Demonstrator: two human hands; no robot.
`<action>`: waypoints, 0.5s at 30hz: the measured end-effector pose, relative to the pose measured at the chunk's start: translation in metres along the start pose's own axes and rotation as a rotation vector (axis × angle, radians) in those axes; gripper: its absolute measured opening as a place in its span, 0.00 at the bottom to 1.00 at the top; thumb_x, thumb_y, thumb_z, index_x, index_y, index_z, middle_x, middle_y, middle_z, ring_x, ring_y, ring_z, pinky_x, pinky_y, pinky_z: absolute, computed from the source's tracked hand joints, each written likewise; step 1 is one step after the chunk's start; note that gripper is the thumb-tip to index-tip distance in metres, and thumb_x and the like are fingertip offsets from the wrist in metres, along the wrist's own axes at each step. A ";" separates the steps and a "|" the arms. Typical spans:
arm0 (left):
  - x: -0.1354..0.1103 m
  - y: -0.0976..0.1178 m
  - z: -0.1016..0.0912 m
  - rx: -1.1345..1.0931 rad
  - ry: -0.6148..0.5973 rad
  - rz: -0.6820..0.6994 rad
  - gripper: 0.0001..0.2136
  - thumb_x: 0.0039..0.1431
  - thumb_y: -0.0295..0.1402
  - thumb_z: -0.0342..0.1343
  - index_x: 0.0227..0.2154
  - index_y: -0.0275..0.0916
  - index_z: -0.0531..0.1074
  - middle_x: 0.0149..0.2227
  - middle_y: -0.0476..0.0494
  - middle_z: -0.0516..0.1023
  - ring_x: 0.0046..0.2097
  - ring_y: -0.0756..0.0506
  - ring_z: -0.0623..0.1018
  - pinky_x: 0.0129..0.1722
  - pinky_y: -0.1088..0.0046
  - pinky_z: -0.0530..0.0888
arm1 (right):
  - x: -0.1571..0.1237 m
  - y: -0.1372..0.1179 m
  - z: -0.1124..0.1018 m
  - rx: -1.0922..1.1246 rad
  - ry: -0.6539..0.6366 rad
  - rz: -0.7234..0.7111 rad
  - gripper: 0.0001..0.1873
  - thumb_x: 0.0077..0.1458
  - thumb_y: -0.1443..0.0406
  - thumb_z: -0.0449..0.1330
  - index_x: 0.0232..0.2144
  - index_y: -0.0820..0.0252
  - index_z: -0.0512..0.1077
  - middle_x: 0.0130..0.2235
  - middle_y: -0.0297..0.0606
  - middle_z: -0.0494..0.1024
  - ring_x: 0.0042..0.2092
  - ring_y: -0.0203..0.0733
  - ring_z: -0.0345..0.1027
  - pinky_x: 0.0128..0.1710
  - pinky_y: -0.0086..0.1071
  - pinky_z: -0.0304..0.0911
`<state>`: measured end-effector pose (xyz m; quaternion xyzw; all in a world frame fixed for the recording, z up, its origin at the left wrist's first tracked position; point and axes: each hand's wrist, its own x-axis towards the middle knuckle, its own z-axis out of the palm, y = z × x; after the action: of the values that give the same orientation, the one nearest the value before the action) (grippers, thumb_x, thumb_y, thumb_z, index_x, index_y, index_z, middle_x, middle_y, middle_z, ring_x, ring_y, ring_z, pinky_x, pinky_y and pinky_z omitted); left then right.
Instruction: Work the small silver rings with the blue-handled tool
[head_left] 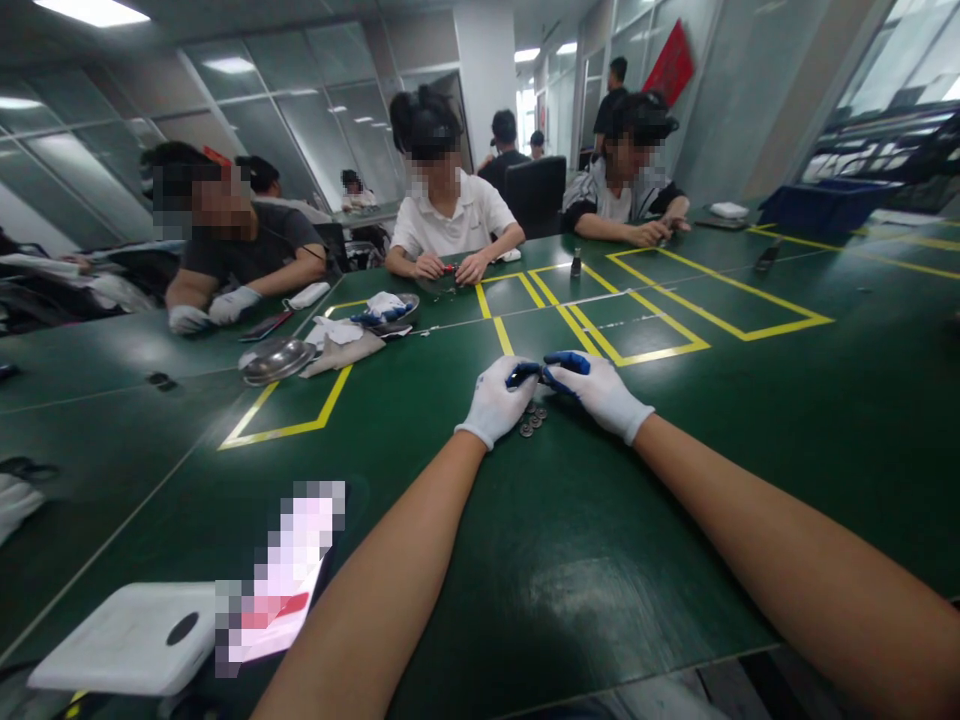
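- Head view, lower left: a white device [124, 645] and a lit phone [292, 570] lie on the worktop [570, 570] beside the left forearm.
- Centre: loose round metal parts [527, 431] sit just below the gloves, where a sleeve-less wrist could brush them.
- Just above: the left hand [499, 400] and right hand [596, 393] meet, fingers apparently pinching a small dark part [542, 374]; close handling seems in hand, calling for steady fingertips.
- Left of centre: metal dish [277, 362], cloths [343, 347].
- Upper middle: a co-worker [456, 212].

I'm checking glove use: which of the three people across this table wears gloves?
The leftmost person, in the dark shirt: white gloves cover both hands, whereas the other two have bare hands.
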<state>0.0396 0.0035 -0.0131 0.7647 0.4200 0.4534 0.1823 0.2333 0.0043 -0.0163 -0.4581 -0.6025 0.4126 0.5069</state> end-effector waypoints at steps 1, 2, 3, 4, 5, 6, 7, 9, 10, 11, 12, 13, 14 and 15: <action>0.000 0.000 0.000 -0.004 -0.004 -0.003 0.08 0.63 0.36 0.59 0.42 0.40 0.78 0.45 0.42 0.82 0.47 0.42 0.81 0.53 0.62 0.77 | 0.000 -0.001 0.000 -0.001 0.002 0.000 0.20 0.54 0.58 0.68 0.47 0.61 0.79 0.46 0.43 0.83 0.48 0.46 0.78 0.56 0.43 0.70; 0.000 0.000 0.000 -0.010 -0.007 -0.011 0.09 0.63 0.36 0.60 0.42 0.40 0.78 0.45 0.42 0.82 0.48 0.42 0.81 0.53 0.62 0.77 | -0.001 -0.002 0.000 -0.002 0.004 0.001 0.19 0.54 0.58 0.68 0.47 0.61 0.79 0.46 0.43 0.83 0.47 0.46 0.78 0.56 0.43 0.70; 0.000 0.000 0.000 -0.020 -0.010 -0.024 0.09 0.63 0.37 0.60 0.42 0.40 0.79 0.45 0.42 0.82 0.48 0.42 0.81 0.53 0.62 0.77 | -0.001 -0.002 0.000 -0.006 0.007 0.001 0.19 0.54 0.58 0.68 0.47 0.60 0.79 0.46 0.43 0.83 0.47 0.45 0.78 0.56 0.43 0.70; 0.000 0.000 0.000 -0.034 -0.011 -0.040 0.09 0.63 0.39 0.61 0.42 0.40 0.79 0.45 0.41 0.82 0.47 0.42 0.81 0.53 0.62 0.77 | -0.001 -0.003 0.000 -0.013 0.009 0.000 0.19 0.54 0.58 0.68 0.46 0.60 0.79 0.46 0.43 0.84 0.48 0.45 0.78 0.56 0.42 0.70; 0.000 0.000 -0.001 -0.049 -0.011 -0.057 0.10 0.62 0.40 0.62 0.41 0.40 0.79 0.44 0.41 0.82 0.47 0.42 0.81 0.52 0.63 0.77 | -0.001 -0.003 0.000 -0.015 0.009 -0.001 0.18 0.54 0.58 0.68 0.46 0.60 0.79 0.46 0.43 0.84 0.47 0.45 0.78 0.56 0.42 0.70; 0.000 -0.001 -0.001 -0.062 -0.009 -0.070 0.11 0.62 0.41 0.62 0.41 0.39 0.79 0.44 0.41 0.83 0.47 0.41 0.81 0.52 0.63 0.77 | -0.001 -0.002 0.000 -0.010 0.008 -0.001 0.18 0.54 0.58 0.68 0.45 0.60 0.80 0.46 0.43 0.84 0.47 0.45 0.78 0.56 0.42 0.70; 0.000 -0.001 -0.001 -0.076 -0.007 -0.080 0.11 0.63 0.41 0.61 0.41 0.39 0.79 0.43 0.41 0.83 0.47 0.41 0.81 0.52 0.63 0.77 | -0.001 -0.002 0.000 0.000 0.004 0.001 0.18 0.54 0.58 0.68 0.45 0.60 0.80 0.46 0.43 0.84 0.47 0.45 0.78 0.55 0.42 0.71; 0.001 -0.002 -0.002 -0.106 -0.004 -0.086 0.12 0.65 0.41 0.58 0.42 0.39 0.79 0.44 0.41 0.83 0.47 0.41 0.81 0.52 0.63 0.77 | 0.000 0.000 0.001 0.034 -0.002 0.006 0.18 0.54 0.58 0.68 0.46 0.60 0.79 0.46 0.42 0.84 0.47 0.45 0.78 0.55 0.43 0.71; 0.000 -0.002 -0.002 -0.122 -0.009 -0.084 0.12 0.66 0.40 0.57 0.43 0.39 0.79 0.45 0.41 0.83 0.48 0.41 0.81 0.53 0.63 0.77 | 0.000 0.000 0.001 0.049 -0.003 0.010 0.18 0.54 0.58 0.68 0.46 0.60 0.79 0.46 0.42 0.84 0.47 0.45 0.78 0.55 0.43 0.71; 0.000 -0.002 -0.002 -0.136 -0.017 -0.080 0.11 0.66 0.40 0.57 0.43 0.39 0.79 0.45 0.40 0.83 0.49 0.41 0.81 0.53 0.63 0.77 | 0.000 0.001 0.001 0.055 -0.003 0.012 0.19 0.54 0.58 0.68 0.46 0.60 0.79 0.46 0.42 0.84 0.47 0.45 0.78 0.55 0.43 0.71; 0.000 -0.003 -0.002 -0.147 -0.027 -0.078 0.11 0.65 0.39 0.58 0.44 0.39 0.79 0.46 0.40 0.83 0.49 0.41 0.81 0.53 0.62 0.77 | 0.000 0.001 0.001 0.053 -0.001 0.014 0.19 0.54 0.58 0.68 0.46 0.60 0.79 0.46 0.43 0.84 0.48 0.45 0.78 0.56 0.43 0.71; 0.000 -0.003 -0.002 -0.155 -0.036 -0.078 0.11 0.64 0.39 0.59 0.44 0.39 0.79 0.46 0.40 0.83 0.49 0.41 0.81 0.53 0.62 0.77 | 0.000 0.001 0.001 0.047 -0.001 0.015 0.19 0.54 0.58 0.69 0.46 0.60 0.79 0.46 0.43 0.84 0.48 0.45 0.78 0.56 0.43 0.71; 0.000 -0.004 -0.002 -0.160 -0.043 -0.079 0.11 0.63 0.38 0.60 0.44 0.39 0.78 0.46 0.40 0.83 0.49 0.41 0.81 0.53 0.62 0.77 | 0.000 0.001 0.001 0.041 0.001 0.014 0.19 0.54 0.58 0.69 0.46 0.60 0.79 0.46 0.43 0.84 0.47 0.45 0.78 0.56 0.43 0.71; 0.000 -0.005 -0.001 -0.166 -0.047 -0.081 0.11 0.63 0.38 0.60 0.44 0.39 0.78 0.46 0.40 0.83 0.49 0.41 0.81 0.53 0.62 0.77 | 0.000 0.001 0.000 0.034 -0.001 0.010 0.19 0.54 0.58 0.69 0.46 0.60 0.79 0.46 0.43 0.84 0.47 0.46 0.78 0.56 0.43 0.71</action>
<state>0.0360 0.0065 -0.0160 0.7398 0.4073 0.4609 0.2730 0.2329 0.0045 -0.0171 -0.4522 -0.5932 0.4256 0.5123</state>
